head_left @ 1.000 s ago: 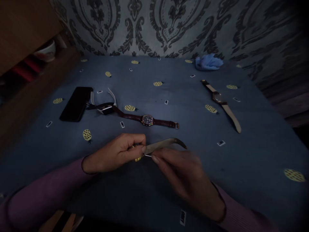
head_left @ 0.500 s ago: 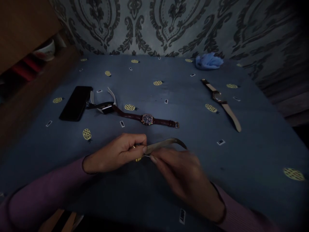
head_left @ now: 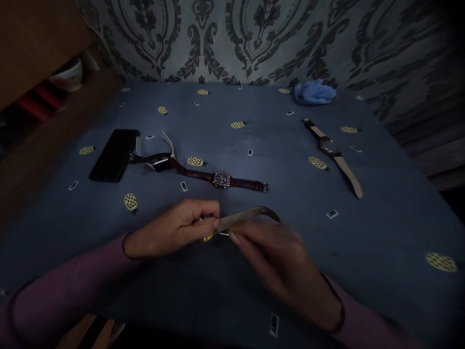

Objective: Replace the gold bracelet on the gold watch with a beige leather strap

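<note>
Between thumb and curled fingers, my left hand [head_left: 183, 227] grips a gold-coloured wristwatch whose strap [head_left: 247, 213] sticks out to the right and curves down at its end. Most of the watch case is covered by the fingers. My right hand [head_left: 274, 257] pinches a thin metal pin-like tool [head_left: 223, 234], its tip right beside the watch case near my left thumb. Just beyond my hands lies a dark-faced watch [head_left: 222, 179] with a brown leather strap, stretched out flat. Its left strap end meets a smartwatch [head_left: 162, 164] with a pale band.
A black phone [head_left: 115, 155] lies at the left. Another watch [head_left: 329, 145] with a brown-and-beige strap rests at the right. A crumpled blue cloth or bag [head_left: 314, 92] sits by the patterned wall. The blue tablecloth [head_left: 218, 116] has pineapple prints. A bowl [head_left: 69, 76] stands on the left shelf.
My right hand has shifted very slightly to the right with the thin tool, showing a bit more of it. My left hand and the watch have barely moved.
</note>
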